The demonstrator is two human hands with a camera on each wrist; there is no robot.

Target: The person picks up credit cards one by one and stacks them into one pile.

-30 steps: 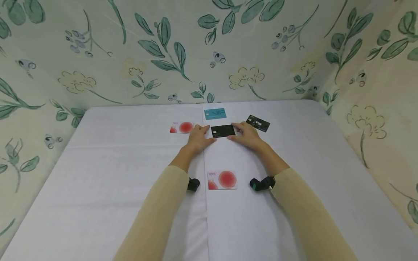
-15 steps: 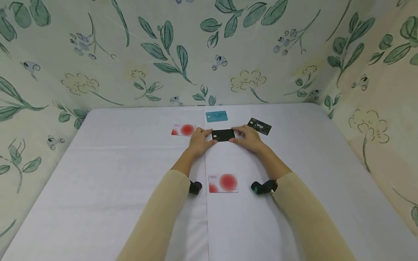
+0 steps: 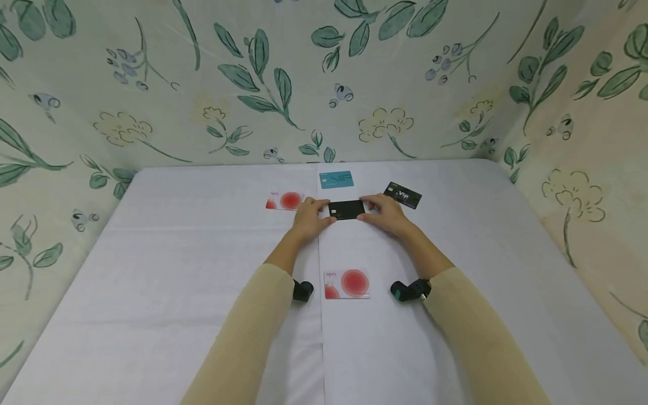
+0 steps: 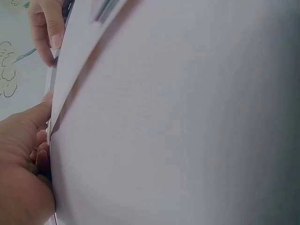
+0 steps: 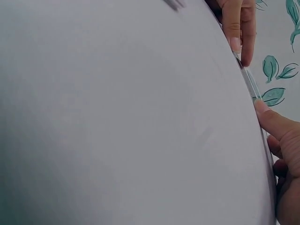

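A dark bank-style card (image 3: 346, 210) with a small gold chip lies lengthwise between the two hands in the head view. My left hand (image 3: 307, 218) pinches its left end, thumb at the near corner and forefinger at the far one. At the opposite end, my right hand (image 3: 388, 215) grips the same way. From the left wrist, the left hand (image 4: 21, 159) shows low at the table's edge line, with the right hand (image 4: 46, 26) above. The right wrist view has the right hand (image 5: 283, 150) at lower right and the left hand (image 5: 238, 28) at the top.
Behind the dark card lies a blue VIP card (image 3: 336, 179). A black VIP card (image 3: 403, 195) sits slanted beside the right fingers. One red-and-white card (image 3: 283, 201) is partly covered by the left hand; another (image 3: 347, 284) lies nearer, between the forearms. White cloth (image 3: 177, 270) covers the table.
The head view has shifted slightly. Relative to the other cards, the dark card and both hands have come a tiny bit nearer the person. Both hands keep their hold on its ends.
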